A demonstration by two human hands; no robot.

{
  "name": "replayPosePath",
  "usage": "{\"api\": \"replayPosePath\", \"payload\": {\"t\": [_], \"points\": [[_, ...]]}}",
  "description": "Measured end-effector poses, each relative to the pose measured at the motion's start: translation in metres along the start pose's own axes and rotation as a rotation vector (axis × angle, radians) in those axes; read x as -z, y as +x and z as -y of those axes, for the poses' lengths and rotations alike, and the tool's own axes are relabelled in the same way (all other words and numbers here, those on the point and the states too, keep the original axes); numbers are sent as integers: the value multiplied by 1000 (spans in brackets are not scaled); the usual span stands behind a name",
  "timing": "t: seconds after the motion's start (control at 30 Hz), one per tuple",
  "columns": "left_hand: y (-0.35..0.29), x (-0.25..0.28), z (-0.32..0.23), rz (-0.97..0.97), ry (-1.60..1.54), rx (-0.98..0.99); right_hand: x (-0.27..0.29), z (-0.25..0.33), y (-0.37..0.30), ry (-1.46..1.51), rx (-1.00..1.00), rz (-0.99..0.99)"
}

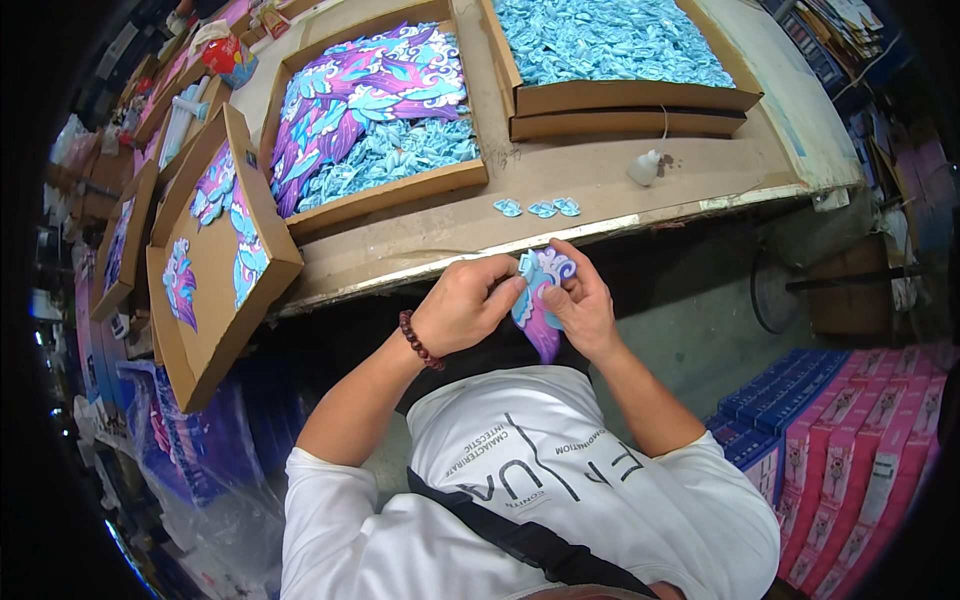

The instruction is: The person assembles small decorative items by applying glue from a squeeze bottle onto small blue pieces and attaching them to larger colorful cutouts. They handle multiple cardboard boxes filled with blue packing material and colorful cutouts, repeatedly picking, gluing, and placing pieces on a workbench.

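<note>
I hold a flat, wing-shaped cutout (541, 322) in purple, pink and blue just off the table's front edge. My right hand (585, 305) is closed on its right side, thumb on its face. A small light-blue plastic piece (526, 266) sits at the cutout's upper left edge. My left hand (468, 303) is closed there, thumb and curled forefinger pinching at that piece; the fingertips partly hide the contact. Beyond my hands, similar light-blue pieces (541, 209) lie in a short row near the table edge.
An open carton (395, 200) holds stacked cutouts and loose blue pieces; another carton (620, 97) is full of blue pieces. A tilted carton (215, 310) at left contains several cutouts. A small white bottle (643, 168) stands on the table. Pink boxes (850, 440) are stacked lower right.
</note>
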State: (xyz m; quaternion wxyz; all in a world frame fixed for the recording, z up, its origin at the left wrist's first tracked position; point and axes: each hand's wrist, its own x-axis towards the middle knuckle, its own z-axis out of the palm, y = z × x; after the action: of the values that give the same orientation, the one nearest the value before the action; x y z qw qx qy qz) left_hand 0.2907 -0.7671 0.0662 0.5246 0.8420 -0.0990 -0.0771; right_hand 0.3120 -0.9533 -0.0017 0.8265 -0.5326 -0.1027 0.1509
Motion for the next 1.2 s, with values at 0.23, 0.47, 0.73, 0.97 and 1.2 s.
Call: {"api": "replayPosePath", "payload": {"t": [0.23, 0.47, 0.73, 0.97, 1.2], "points": [[52, 32, 2, -197, 611, -328, 18, 9, 7, -70, -53, 19], [83, 27, 9, -52, 962, -236, 19, 8, 1, 186, -122, 19], [82, 28, 23, -52, 912, -213, 22, 7, 5, 130, -165, 21], [70, 28, 29, -91, 862, -133, 7, 12, 16, 24, -164, 38], [58, 32, 25, -28, -108, 287, -3, 17, 29, -89, -96, -28]]}}
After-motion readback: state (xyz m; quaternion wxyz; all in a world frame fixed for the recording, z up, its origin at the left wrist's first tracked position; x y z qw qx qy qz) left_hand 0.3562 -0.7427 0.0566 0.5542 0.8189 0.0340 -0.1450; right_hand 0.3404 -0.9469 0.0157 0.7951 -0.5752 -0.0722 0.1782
